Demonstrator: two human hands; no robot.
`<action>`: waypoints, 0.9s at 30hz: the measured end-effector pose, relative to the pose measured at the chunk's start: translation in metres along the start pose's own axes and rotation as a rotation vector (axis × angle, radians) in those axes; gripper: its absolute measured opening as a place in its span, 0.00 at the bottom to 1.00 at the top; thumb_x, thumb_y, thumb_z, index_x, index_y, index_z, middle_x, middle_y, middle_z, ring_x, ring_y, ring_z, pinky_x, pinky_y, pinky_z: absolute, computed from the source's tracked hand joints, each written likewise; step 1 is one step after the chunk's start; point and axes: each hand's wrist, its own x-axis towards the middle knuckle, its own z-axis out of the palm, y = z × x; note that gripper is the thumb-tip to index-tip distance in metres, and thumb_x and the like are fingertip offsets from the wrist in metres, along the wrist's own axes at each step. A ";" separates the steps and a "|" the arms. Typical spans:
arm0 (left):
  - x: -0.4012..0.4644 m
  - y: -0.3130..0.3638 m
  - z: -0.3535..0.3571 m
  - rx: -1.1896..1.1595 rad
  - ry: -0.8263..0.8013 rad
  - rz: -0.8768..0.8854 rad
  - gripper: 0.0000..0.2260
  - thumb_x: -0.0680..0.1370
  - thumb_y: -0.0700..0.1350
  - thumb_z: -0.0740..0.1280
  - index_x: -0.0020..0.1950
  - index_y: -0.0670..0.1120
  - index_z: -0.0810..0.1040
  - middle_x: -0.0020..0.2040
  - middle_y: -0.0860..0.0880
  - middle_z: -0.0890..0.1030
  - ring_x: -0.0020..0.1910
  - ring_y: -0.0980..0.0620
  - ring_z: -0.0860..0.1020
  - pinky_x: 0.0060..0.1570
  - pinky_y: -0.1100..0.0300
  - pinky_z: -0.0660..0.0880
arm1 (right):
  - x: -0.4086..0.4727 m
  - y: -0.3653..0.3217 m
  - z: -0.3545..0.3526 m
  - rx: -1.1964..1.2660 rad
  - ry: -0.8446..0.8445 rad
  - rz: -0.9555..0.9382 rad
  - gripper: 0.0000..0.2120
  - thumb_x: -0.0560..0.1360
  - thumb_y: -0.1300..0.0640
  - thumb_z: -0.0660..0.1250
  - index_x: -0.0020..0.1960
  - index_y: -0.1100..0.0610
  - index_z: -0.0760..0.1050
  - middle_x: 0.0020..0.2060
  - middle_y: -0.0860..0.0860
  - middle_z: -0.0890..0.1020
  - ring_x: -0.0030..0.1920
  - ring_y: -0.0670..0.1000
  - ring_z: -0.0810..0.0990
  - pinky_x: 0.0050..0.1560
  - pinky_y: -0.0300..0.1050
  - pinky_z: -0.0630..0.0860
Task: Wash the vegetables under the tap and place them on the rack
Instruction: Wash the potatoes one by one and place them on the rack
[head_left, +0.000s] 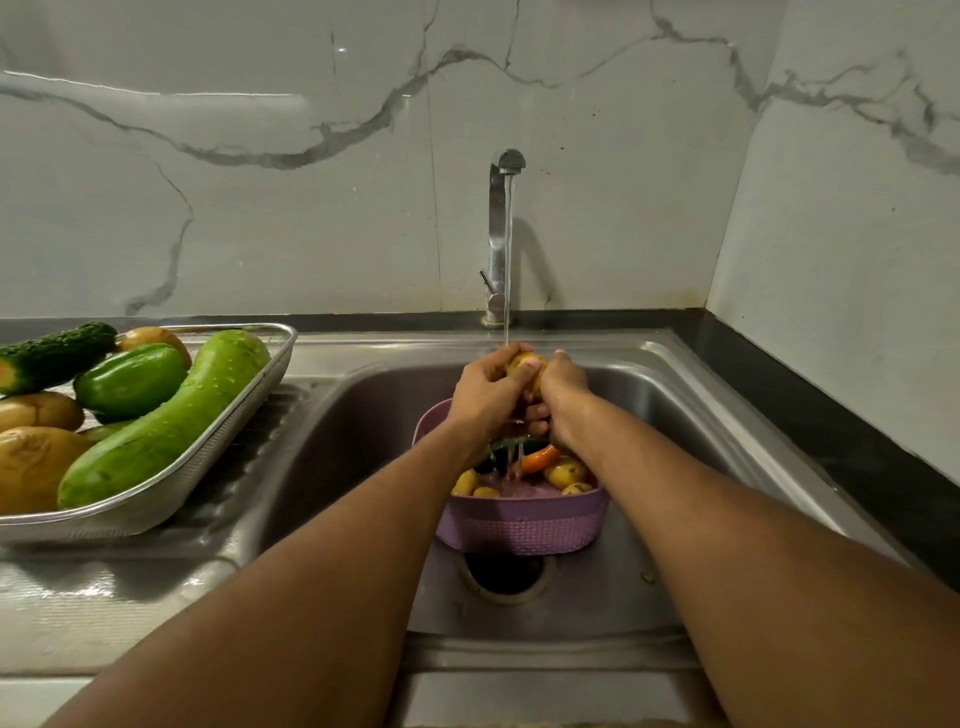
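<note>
Sink roomy around potato

Head cam, looks fwd/down, close over sink, prob. standing

The sink is brushed steel, dull and wet. The tap is polished metal. The rack is fine steel mesh. The basket is matt purple plastic with a woven texture. The wall is glossy veined marble. The gourd looks smooth, beaded with water.
</note>
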 end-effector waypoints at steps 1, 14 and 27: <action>0.001 -0.001 0.003 0.049 0.028 0.037 0.06 0.83 0.49 0.67 0.57 0.59 0.81 0.53 0.46 0.84 0.52 0.47 0.84 0.51 0.47 0.84 | 0.002 0.000 -0.001 -0.004 0.005 0.002 0.29 0.87 0.41 0.47 0.40 0.59 0.73 0.25 0.51 0.70 0.18 0.46 0.63 0.20 0.35 0.60; 0.006 -0.014 0.018 0.118 0.141 0.041 0.17 0.87 0.54 0.55 0.65 0.50 0.79 0.48 0.47 0.85 0.47 0.50 0.85 0.52 0.47 0.84 | -0.002 0.005 0.002 -0.097 0.064 -0.005 0.31 0.85 0.36 0.49 0.41 0.59 0.75 0.19 0.51 0.71 0.22 0.49 0.68 0.18 0.35 0.64; 0.012 -0.016 -0.005 0.222 0.179 -0.024 0.18 0.86 0.59 0.51 0.68 0.50 0.70 0.59 0.45 0.81 0.57 0.45 0.81 0.62 0.42 0.79 | 0.008 0.010 0.008 -0.582 0.040 -0.493 0.25 0.84 0.36 0.56 0.53 0.55 0.80 0.40 0.52 0.83 0.41 0.51 0.83 0.40 0.44 0.78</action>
